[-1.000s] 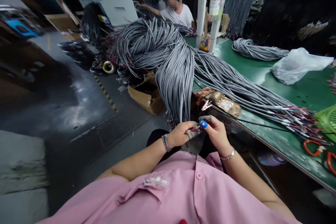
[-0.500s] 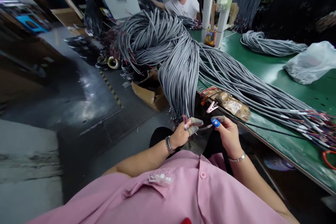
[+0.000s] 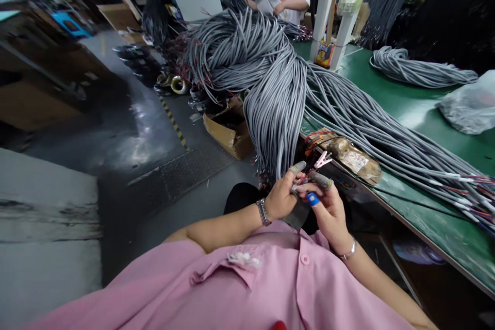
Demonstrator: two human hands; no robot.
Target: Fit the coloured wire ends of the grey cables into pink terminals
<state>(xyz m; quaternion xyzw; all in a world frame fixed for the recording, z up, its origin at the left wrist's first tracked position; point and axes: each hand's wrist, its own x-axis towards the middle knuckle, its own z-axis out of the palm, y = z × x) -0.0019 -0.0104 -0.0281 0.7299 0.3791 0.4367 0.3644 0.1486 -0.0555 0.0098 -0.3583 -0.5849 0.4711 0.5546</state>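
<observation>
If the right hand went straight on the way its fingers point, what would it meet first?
Probably the thin wires at the left hand, then that hand itself; exact depth is unclear.

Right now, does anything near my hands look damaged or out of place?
Yes, the cardboard box beyond your left hand, beside the hanging grey cables: its rim looks bent and uneven, perhaps from wear. Nothing else clearly stands out.
</observation>
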